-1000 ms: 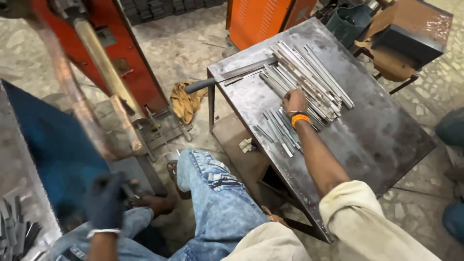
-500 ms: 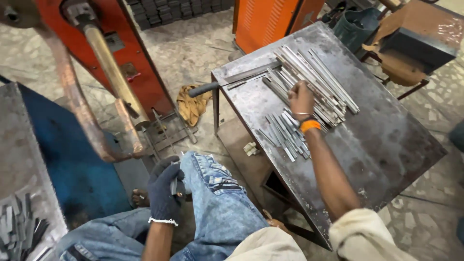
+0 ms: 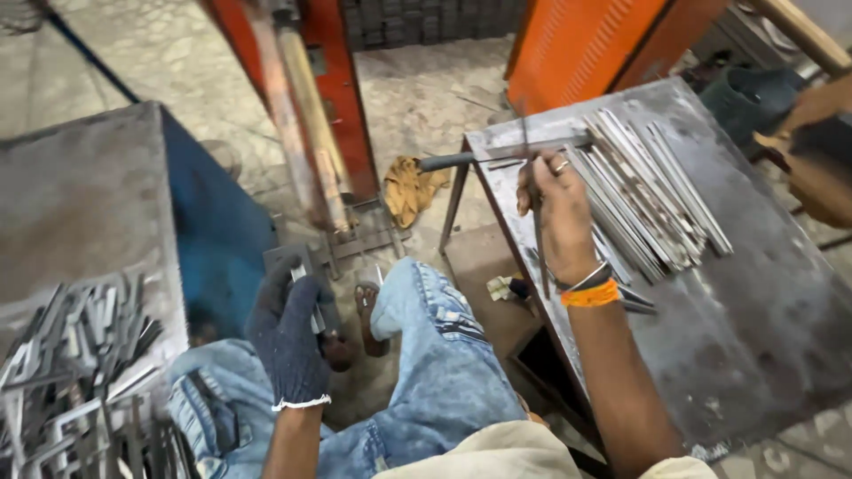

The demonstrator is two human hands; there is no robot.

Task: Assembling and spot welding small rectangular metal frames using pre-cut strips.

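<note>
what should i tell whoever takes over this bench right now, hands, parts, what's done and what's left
Right hand: bare, raised over the metal table, pinching one thin metal strip upright.
Left hand: in a dark glove, low by the base of the orange press, on a small metal piece; the grip is hard to make out.
Parts: straight strips piled on the table; bent pieces heaped on the grey stand to the left.
Done: a heap of bent pieces.
Left: the large pile of straight strips.

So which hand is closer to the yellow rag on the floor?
Hard to call, roughly even. The bare right hand is over the metal table's edge, right of the yellow rag. The gloved left hand is lower, below-left of it.
</note>
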